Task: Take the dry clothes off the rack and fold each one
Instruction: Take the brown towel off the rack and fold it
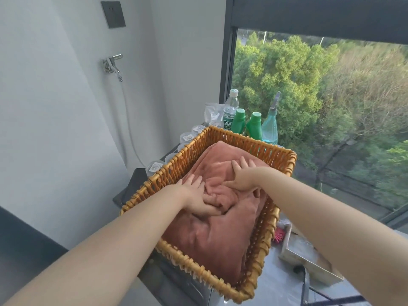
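As left hand and right hand press pink towel flat-fingered, left thumb half-buried

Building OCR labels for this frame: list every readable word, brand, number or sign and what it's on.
Nothing reads cleanly.
Water bottle green label: white characters, too blurred to read.
Stickers on clear cup lids: print too small.
Green bottles, spray bottle, wall plate: no text visible.
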The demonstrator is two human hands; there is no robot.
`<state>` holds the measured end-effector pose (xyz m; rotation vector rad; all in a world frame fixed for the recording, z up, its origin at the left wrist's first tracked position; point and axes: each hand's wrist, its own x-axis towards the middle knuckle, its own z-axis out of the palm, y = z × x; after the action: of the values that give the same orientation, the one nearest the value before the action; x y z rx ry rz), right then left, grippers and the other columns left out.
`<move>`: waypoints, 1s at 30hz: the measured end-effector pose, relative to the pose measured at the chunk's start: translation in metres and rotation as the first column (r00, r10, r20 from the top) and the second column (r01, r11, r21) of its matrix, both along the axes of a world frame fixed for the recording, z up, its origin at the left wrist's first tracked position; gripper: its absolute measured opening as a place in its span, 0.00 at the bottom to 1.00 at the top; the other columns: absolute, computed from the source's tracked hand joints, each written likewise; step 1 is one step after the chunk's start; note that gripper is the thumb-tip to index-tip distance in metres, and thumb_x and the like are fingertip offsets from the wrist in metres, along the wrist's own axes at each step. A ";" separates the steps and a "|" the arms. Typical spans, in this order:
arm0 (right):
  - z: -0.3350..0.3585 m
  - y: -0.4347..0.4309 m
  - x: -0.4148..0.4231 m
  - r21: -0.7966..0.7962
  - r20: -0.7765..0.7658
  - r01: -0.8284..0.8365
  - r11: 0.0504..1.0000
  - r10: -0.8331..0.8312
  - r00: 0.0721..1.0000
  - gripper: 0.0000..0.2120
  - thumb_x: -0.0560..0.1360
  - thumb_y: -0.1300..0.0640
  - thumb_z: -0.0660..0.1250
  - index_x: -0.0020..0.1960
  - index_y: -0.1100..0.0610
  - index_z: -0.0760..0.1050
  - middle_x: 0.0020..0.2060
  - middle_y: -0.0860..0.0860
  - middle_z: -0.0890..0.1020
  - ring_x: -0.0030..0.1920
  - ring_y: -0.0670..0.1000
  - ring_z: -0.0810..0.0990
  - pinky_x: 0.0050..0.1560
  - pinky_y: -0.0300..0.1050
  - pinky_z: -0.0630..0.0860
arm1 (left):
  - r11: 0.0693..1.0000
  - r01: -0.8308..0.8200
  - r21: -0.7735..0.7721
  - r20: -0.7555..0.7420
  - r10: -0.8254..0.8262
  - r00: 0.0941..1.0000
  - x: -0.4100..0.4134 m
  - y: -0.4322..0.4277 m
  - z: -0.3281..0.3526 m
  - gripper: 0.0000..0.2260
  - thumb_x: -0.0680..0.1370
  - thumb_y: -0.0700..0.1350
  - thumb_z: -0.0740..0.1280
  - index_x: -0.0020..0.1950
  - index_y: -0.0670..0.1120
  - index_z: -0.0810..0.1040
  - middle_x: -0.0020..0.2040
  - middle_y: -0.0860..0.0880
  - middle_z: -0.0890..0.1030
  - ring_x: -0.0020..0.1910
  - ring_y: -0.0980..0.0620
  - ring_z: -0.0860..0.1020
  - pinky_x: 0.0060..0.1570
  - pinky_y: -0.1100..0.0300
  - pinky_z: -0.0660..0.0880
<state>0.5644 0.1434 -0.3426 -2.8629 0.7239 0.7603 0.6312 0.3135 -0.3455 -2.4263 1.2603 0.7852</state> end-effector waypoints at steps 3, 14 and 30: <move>0.009 0.008 -0.015 0.023 -0.091 -0.055 0.998 0.057 0.994 0.51 0.70 0.25 0.54 0.75 0.50 0.29 0.75 0.57 0.34 0.76 0.62 0.39 0.74 0.59 0.50 | 0.995 0.059 0.079 0.090 -0.066 0.994 -0.006 0.001 -0.010 0.53 0.70 0.72 0.59 0.76 0.42 0.34 0.76 0.45 0.34 0.75 0.44 0.35 0.74 0.44 0.41; -0.038 0.021 -0.004 -0.018 -0.176 0.086 0.996 -0.087 0.980 0.55 0.72 0.42 0.69 0.74 0.48 0.26 0.74 0.56 0.30 0.74 0.63 0.33 0.69 0.73 0.47 | 0.995 -0.051 0.087 0.120 0.040 0.992 -0.007 -0.017 -0.042 0.56 0.69 0.69 0.65 0.75 0.41 0.31 0.76 0.47 0.33 0.75 0.42 0.33 0.71 0.38 0.51; 0.028 0.030 -0.059 -0.206 0.195 -0.058 0.977 0.099 0.976 0.33 0.79 0.42 0.56 0.78 0.53 0.47 0.77 0.56 0.49 0.76 0.58 0.50 0.73 0.63 0.51 | 0.953 -0.059 -0.298 0.051 0.078 0.996 -0.020 0.012 0.013 0.30 0.71 0.50 0.67 0.72 0.48 0.63 0.74 0.46 0.60 0.74 0.43 0.54 0.71 0.43 0.59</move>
<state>0.5053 0.1737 -0.3146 -3.1049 0.6979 0.4113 0.6117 0.3258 -0.3330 -2.7198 1.3610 0.5657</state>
